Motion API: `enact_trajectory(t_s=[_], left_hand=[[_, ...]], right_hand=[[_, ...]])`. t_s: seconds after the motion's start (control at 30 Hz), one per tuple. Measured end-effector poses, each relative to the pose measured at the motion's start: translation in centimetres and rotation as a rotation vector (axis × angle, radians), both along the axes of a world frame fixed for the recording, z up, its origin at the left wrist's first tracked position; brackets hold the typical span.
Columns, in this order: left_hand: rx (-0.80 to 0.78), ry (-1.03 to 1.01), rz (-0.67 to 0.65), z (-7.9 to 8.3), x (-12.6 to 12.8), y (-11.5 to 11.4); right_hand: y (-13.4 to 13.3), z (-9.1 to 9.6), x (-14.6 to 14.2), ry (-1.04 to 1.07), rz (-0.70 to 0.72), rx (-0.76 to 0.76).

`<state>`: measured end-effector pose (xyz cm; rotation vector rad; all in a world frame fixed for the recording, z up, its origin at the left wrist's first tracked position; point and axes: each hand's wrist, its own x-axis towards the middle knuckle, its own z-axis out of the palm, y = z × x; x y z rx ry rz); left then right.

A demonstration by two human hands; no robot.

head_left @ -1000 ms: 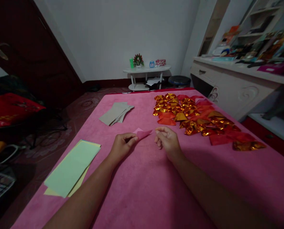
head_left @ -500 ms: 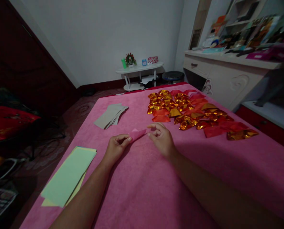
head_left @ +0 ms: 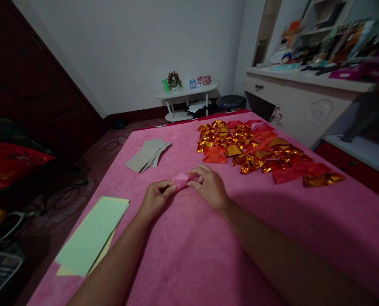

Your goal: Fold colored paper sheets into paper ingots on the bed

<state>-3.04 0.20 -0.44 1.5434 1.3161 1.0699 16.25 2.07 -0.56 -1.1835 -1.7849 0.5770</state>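
Observation:
Between my hands, just above the pink cloth, is a small folded pink paper [head_left: 181,180] with a raised peak in its middle. My left hand [head_left: 156,196] pinches its left end between thumb and fingers. At the right end, my right hand [head_left: 208,185] has its thumb and fingertips closed on the paper. Beyond my right hand lie many folded paper pieces, some shiny gold [head_left: 223,135] and some red-orange [head_left: 215,158]. A fanned stack of grey paper sheets [head_left: 145,155] rests past my left hand.
Light green sheets [head_left: 94,233] over yellow ones lie at the left edge of the pink-covered surface [head_left: 183,255]. A white dresser [head_left: 304,93] stands to the right. Against the far wall is a small white table [head_left: 189,91], with a dark round stool [head_left: 230,102] beside it.
My right hand has moved left and closed on the right end of the pink paper, which it was just off before. My left hand keeps its pinch.

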Motion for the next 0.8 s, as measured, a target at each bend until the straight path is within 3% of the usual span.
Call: enact_trajectory(t_s=[0.17, 0.5, 0.57, 0.67, 0.73, 0.8], left_hand=[[0.017, -0.011, 0.023, 0.3, 0.2, -0.1], [0.199, -0.176, 0.264, 1.0, 1.1, -0.3], [0.295, -0.102, 0.307, 1.4, 1.0, -0.5], [0.578, 0.167, 0.352, 2.1, 0.5, -1.1], [0.765, 0.404, 0.278, 2.4, 0.2, -1.6], [0.852, 0.629, 0.163, 2.2, 0.1, -1.8]], right_hand=[[-0.1, 0.3, -0.1, 0.022, 0.009, 0.0], [-1.3, 1.6, -1.0, 0.288, 0.074, -0.05], [-1.2, 1.8, -1.0, 0.336, 0.098, -0.053], [-0.8, 2.1, -0.7, 0.367, 0.08, 0.006], [-0.2, 2.0, -0.1, 0.372, 0.027, 0.052], [0.4, 1.6, 0.7, 0.365, -0.025, 0.065]])
